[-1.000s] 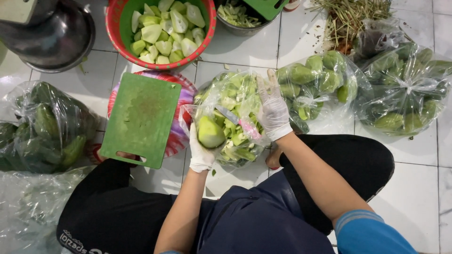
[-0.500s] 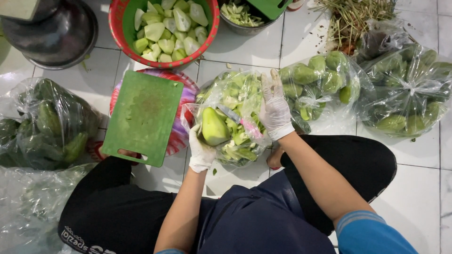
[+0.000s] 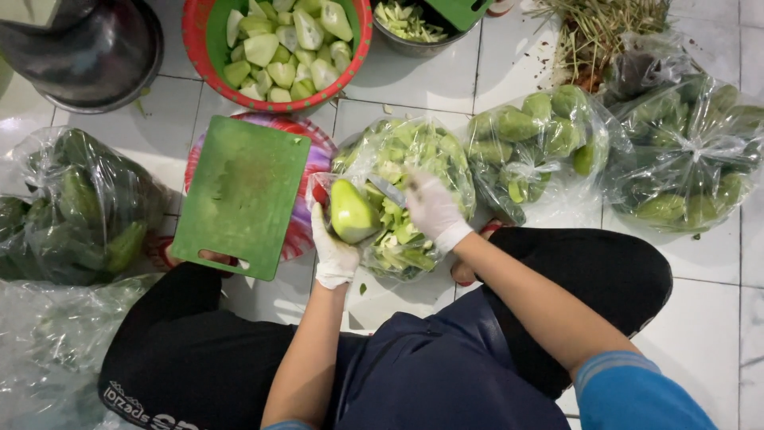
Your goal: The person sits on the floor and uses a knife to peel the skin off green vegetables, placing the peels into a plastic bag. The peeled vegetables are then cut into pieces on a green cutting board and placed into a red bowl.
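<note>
Left hand [image 3: 334,253], white glove, fingers wrapped round a half-peeled green fruit [image 3: 352,211] held over the open peel bag [image 3: 406,191]. Right hand [image 3: 434,209], gloved too, fingers closed on a small blade [image 3: 387,189] whose tip touches the fruit's top; handle is hidden. The fruit is mostly pale, so peeling looks nearly finished on this one. At 11 o'clock the red basin [image 3: 274,44] is about full of cut pieces. Green cutting board [image 3: 243,195] at 9 o'clock, bare. Still unpeeled: bags of whole fruit [image 3: 541,139] at 2 o'clock, more bags [image 3: 76,207] at 9 o'clock. Roughly mid-job.
</note>
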